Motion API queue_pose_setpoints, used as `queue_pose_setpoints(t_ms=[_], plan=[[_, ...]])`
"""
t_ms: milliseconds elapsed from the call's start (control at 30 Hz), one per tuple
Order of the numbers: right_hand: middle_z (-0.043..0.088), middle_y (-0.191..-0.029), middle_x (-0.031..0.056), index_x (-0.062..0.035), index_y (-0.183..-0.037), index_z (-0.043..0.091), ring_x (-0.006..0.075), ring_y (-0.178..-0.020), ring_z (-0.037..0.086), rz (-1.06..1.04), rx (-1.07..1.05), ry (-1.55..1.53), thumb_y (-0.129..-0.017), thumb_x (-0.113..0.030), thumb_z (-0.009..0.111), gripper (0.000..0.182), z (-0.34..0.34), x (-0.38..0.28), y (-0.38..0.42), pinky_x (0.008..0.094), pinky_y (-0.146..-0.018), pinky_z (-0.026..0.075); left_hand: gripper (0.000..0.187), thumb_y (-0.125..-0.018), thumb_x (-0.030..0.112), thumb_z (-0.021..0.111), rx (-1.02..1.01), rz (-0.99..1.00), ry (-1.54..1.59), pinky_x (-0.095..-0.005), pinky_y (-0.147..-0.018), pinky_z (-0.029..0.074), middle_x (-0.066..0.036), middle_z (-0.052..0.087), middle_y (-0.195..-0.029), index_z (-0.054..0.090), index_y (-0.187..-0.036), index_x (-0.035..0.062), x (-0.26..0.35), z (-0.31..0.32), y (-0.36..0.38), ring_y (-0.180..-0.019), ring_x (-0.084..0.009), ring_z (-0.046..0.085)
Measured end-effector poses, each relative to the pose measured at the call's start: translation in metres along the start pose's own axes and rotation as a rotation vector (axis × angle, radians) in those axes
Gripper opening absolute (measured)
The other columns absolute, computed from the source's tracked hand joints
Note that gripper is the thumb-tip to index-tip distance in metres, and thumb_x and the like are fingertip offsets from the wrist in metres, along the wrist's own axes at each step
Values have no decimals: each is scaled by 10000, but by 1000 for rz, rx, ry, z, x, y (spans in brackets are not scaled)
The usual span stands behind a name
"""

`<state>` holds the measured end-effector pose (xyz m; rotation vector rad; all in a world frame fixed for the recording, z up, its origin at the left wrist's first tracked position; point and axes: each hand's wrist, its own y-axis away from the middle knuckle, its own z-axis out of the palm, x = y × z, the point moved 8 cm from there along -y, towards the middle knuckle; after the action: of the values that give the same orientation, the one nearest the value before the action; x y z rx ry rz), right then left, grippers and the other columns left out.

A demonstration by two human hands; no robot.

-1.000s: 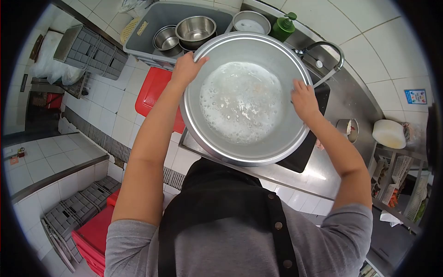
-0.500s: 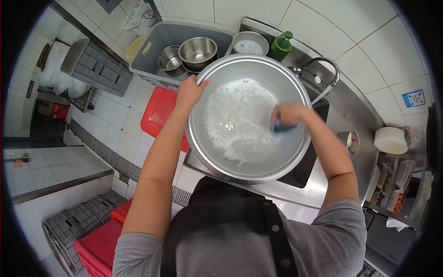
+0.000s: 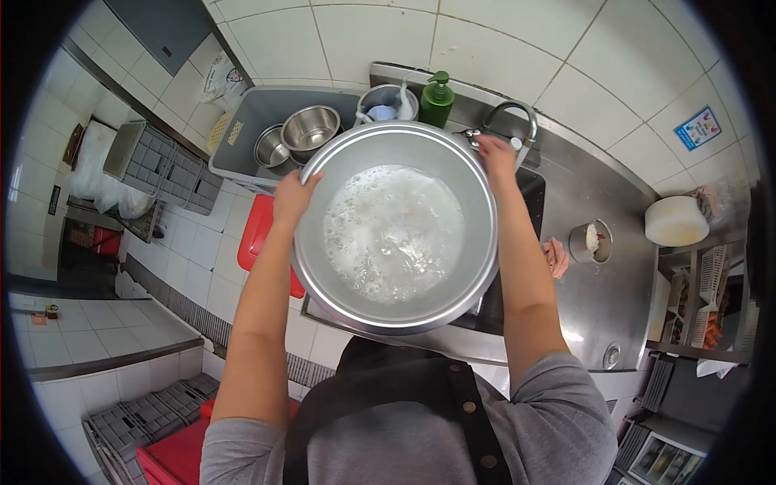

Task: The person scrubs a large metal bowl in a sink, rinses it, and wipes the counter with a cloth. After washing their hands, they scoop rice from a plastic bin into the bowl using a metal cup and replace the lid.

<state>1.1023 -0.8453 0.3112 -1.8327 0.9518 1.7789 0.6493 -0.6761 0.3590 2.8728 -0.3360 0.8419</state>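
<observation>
A large round metal pot (image 3: 396, 314) of cloudy, foamy water (image 3: 396, 230) sits over the sink in front of me. My left hand (image 3: 296, 198) grips its rim on the left, thumb inside. My right hand (image 3: 495, 153) is at the upper right of the rim, close to the tap (image 3: 525, 129); its fingers are partly apart with nothing seen in them. Behind the large pot, a small metal pot (image 3: 364, 103) has a bluish sponge (image 3: 380, 113) and white foam in it. Beside that stands a green pump bottle (image 3: 437, 100).
To the left, a grey bin (image 3: 242, 162) holds several metal bowls (image 3: 311, 129). On the right counter (image 3: 614, 299) are a small metal container (image 3: 591, 241) and a crumpled pink cloth (image 3: 555, 257). A red lid (image 3: 255, 230) shows below the bin.
My right hand has left the water and moved up toward the tap. It has let go of the sponge, now in the small pot. The view has shifted; my left hand stays on the rim.
</observation>
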Motion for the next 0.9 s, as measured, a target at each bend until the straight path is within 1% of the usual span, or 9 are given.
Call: queue_pose_setpoints(t_ms=[33,100,200,400,433,500,600,767,900], plan=[[665,-1071,147,59,-1111,623,204,-1009,634,106,120,-477,-929,-111,529,266,-37,30,2,245,-852,494,626,-803,578,654,11,12,-19,-478,-788,487,-262,661,-927,650,-951,-30,-3,2,-3,-922,-425,632],[613,-1171,202,113,-1206,531,277,-1089,608,182,108,-512,-977,-115,434,337,-67,42,7,316,-958,504,630,-802,580,655,27,10,-29,-474,-788,487,-262,662,-925,653,-960,-29,-3,2,-3,-919,-422,634],[446,-1329,300,196,-1238,415,435,-1220,485,367,-93,-1305,-1028,-137,288,413,-52,33,4,484,-1086,421,656,-795,603,651,9,-14,-57,-465,-795,490,-254,669,-908,657,-984,-25,3,0,0,-908,-407,645],[486,-1295,303,197,-1206,437,402,-1238,483,321,12,-1428,-1019,-140,327,401,-27,-42,9,477,-1061,446,678,-810,632,613,32,-24,-100,-466,-809,485,-252,668,-936,657,-974,-24,3,2,1,-923,-401,642],[486,-1295,303,197,-1206,437,402,-1238,483,326,9,-1433,-1019,-140,327,401,-31,-31,3,477,-1061,446,683,-822,637,597,37,-9,-111,-470,-813,483,-255,666,-942,655,-971,-27,2,3,0,-929,-404,640],[530,-1279,255,137,-1240,465,377,-1232,498,396,-199,-837,-998,-155,411,383,-31,-3,3,477,-1042,447,690,-834,642,576,61,-7,-120,-473,-814,482,-260,665,-943,654,-965,-31,0,4,-2,-931,-408,638],[555,-1290,181,-21,-1340,479,308,-1205,523,204,-178,37,-916,-311,623,534,-51,17,78,426,-997,426,710,-856,652,538,80,-7,-136,-477,-819,479,-269,661,-943,651,-953,-42,-3,4,-2,-934,-415,635],[614,-1172,149,-14,-1362,450,219,-1028,592,58,-208,-22,-898,-264,666,570,-58,90,165,347,-871,470,694,-862,632,549,114,43,-123,-473,-808,485,-273,660,-939,651,-931,-51,23,1,10,-931,-416,638],[642,-1065,129,33,-1268,497,175,-937,610,168,48,-213,-927,-188,621,425,-106,156,180,303,-817,489,673,-838,579,614,-3,225,-241,-455,-791,507,-300,652,-897,655,-970,-80,125,19,17,-897,-436,646]])
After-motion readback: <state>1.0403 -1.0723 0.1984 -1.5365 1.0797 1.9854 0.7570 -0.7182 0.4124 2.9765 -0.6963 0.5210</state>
